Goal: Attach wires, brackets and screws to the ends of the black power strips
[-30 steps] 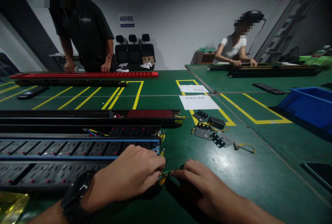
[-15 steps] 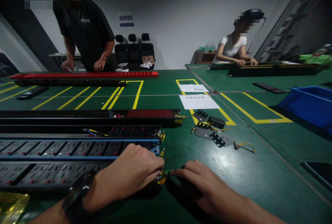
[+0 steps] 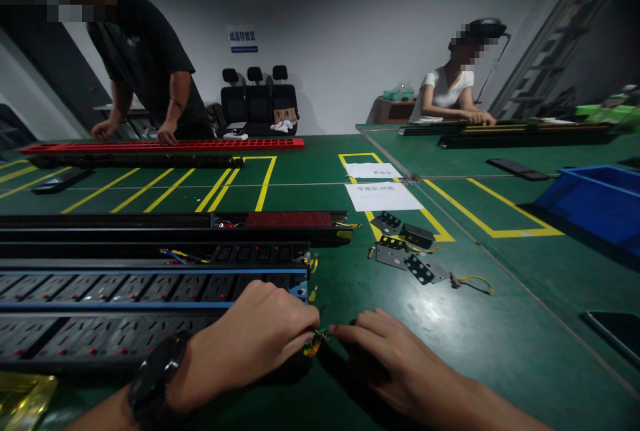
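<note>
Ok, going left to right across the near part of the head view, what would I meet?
Shiny yellow plastic film, round black wristwatch, bare left hand, thin green wire, bare right hand, flat dark rectangular phone.

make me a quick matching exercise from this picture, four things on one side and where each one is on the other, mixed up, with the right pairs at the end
Things
1. green wire
2. dark watch
3. blue bin
4. red slotted bar

Places
A. at the picture's right edge
B. on the far side of the table, by the person in the dark shirt
C. between the left hand and the right hand
D. on the left wrist

Right pairs: 1-C, 2-D, 3-A, 4-B
</note>
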### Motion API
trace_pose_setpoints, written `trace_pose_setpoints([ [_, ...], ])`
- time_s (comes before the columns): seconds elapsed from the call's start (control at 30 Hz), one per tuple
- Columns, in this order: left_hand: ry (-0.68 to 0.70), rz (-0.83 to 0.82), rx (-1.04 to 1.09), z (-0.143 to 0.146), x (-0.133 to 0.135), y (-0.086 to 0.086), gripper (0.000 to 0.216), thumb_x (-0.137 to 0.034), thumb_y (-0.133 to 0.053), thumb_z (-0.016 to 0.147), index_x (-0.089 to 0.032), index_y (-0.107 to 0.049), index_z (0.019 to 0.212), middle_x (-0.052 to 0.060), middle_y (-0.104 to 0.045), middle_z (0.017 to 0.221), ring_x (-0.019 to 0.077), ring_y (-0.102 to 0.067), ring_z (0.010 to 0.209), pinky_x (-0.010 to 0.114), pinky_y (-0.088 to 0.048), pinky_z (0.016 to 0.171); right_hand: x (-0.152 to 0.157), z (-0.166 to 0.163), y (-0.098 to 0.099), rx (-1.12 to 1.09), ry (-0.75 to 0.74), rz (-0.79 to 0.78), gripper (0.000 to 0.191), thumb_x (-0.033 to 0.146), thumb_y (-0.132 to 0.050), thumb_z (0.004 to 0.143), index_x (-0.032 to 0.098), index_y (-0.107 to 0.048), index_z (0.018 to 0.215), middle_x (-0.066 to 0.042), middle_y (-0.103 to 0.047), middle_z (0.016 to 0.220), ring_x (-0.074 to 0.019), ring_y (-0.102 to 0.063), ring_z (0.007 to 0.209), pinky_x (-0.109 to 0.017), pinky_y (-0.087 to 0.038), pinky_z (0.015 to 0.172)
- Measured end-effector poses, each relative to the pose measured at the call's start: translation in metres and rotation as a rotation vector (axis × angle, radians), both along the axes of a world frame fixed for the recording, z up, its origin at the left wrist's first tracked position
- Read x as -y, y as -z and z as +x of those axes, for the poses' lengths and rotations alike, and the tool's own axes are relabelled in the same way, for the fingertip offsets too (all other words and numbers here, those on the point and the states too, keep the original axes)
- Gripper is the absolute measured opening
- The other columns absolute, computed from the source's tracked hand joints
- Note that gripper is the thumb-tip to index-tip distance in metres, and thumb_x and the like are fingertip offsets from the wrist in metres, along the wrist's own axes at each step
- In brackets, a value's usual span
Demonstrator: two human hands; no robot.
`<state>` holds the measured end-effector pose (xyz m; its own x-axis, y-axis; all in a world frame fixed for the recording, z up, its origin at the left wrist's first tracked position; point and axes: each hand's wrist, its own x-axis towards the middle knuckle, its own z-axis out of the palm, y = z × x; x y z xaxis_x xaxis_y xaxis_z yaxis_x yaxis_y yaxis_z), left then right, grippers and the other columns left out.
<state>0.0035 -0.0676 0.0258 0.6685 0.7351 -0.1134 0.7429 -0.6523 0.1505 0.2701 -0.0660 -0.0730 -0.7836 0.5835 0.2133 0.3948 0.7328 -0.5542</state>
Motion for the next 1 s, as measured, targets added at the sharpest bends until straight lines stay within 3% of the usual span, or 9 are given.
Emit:
trace_pose_setpoints([
  [0.3,-0.005,-0.002,-0.04,0.003,0.0,0.002,0.011,-0.023,-0.065,0.103,-0.024,-0.07,0.093,-0.001,-0.077,0.082,0.0214,-0.075,0.076,0.031,-0.032,0.059,-0.001,0.0,0.001,0.032,-0.013,0.015,0.046,0.01,-0.056,0.099,0.024,-0.059,0.143,-0.007,-0.069,0.104,-0.0205,-0.06,0.091,-0.033,-0.041,0.076],
  [0.53,-0.005,0.02,-0.073,0.002,0.001,0.011,0.008,-0.026,-0.066,0.102,-0.024,-0.07,0.095,-0.001,-0.077,0.082,0.0221,-0.074,0.076,0.032,-0.03,0.059,-0.001,0.001,0.004,0.025,-0.018,0.019,0.053,0.007,-0.056,0.097,0.025,-0.058,0.146,-0.007,-0.069,0.104,-0.0213,-0.06,0.091,-0.034,-0.041,0.075],
  [0.8,-0.022,-0.006,-0.053,0.005,0.002,0.008,0.007,-0.025,-0.063,0.103,-0.025,-0.068,0.097,-0.002,-0.076,0.083,0.0222,-0.074,0.077,0.032,-0.034,0.06,-0.001,0.002,0.003,0.021,-0.031,0.043,0.061,0.005,-0.054,0.093,0.024,-0.052,0.151,-0.008,-0.068,0.104,-0.0217,-0.059,0.089,-0.035,-0.041,0.074],
  [1.0,0.002,0.044,-0.013,0.004,0.002,0.012,0.009,-0.024,-0.064,0.102,-0.024,-0.064,0.092,-0.003,-0.074,0.08,0.0208,-0.072,0.073,0.032,-0.031,0.058,0.0,0.003,0.002,0.049,-0.021,-0.034,0.049,0.003,-0.056,0.089,0.021,-0.061,0.133,-0.008,-0.068,0.104,-0.0225,-0.059,0.092,-0.035,-0.041,0.077],
])
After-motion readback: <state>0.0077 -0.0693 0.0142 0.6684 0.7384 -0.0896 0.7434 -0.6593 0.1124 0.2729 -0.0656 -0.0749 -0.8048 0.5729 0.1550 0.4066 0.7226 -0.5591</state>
